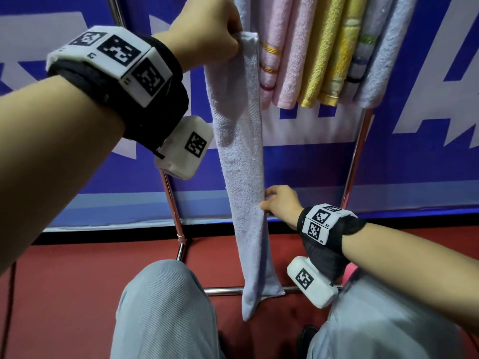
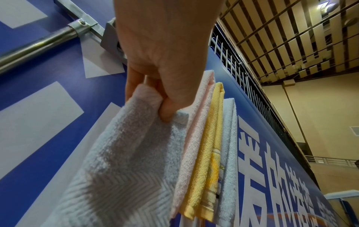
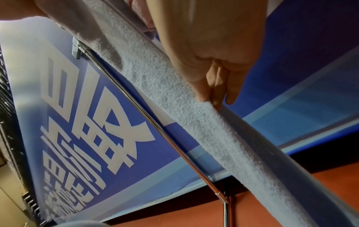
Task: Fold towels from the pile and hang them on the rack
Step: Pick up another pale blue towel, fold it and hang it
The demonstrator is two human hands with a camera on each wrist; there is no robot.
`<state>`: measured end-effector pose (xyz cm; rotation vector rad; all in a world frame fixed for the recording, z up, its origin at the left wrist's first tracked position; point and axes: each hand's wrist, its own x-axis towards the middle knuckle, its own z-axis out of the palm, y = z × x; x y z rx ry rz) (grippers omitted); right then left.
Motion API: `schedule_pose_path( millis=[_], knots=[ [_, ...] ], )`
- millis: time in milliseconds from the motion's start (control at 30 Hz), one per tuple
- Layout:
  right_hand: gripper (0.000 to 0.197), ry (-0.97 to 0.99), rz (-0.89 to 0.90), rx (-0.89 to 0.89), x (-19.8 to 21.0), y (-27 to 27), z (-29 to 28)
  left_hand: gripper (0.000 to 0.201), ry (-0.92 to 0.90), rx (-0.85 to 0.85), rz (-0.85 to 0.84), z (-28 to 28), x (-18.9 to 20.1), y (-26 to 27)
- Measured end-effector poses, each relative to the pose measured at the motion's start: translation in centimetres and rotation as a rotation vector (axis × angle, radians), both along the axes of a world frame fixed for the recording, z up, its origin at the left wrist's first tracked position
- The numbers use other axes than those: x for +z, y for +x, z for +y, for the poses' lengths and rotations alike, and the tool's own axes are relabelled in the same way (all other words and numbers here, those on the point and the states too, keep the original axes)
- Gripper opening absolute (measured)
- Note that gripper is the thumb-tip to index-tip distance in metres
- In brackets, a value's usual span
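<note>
A long pale blue towel (image 1: 241, 164), folded into a narrow strip, hangs straight down in front of the chrome rack (image 1: 171, 200). My left hand (image 1: 233, 40) grips its top end, level with the tops of the hung towels; in the left wrist view the thumb and fingers (image 2: 165, 110) bunch the towel (image 2: 120, 153). Lower down, my right hand (image 1: 265, 200) pinches the towel's right edge about halfway along. In the right wrist view the thumb lies on the front of the towel (image 3: 194, 122) and the fingers (image 3: 231, 96) behind it. The bottom end dangles near the floor.
Pink (image 1: 282, 60), yellow (image 1: 326, 60) and pale blue (image 1: 383, 60) towels hang on the rack right of my left hand. The rack's right post (image 1: 355, 161) and low crossbar (image 1: 223, 290) frame the strip. A blue banner (image 1: 414, 151) stands behind, red floor (image 1: 64, 268) below, my knees in front.
</note>
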<state>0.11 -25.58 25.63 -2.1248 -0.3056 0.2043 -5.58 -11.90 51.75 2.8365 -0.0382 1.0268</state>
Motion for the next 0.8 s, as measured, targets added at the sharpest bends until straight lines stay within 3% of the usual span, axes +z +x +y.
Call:
schedule_pose_path(
  millis=[300,533,800],
  knots=[
    [0.004,0.011,-0.074,-0.061,0.2,-0.4,-0.7,0.024,-0.005,0.034,-0.017,0.5,0.0,0.5],
    [0.032,0.014,-0.090,-0.060,-0.2,-0.8,-0.6,0.024,0.005,0.016,0.003,-0.5,0.4,0.5],
    [0.018,0.037,-0.060,-0.039,-0.2,-0.7,-0.2,0.027,-0.006,0.005,0.001,-0.9,0.5,0.4]
  ],
)
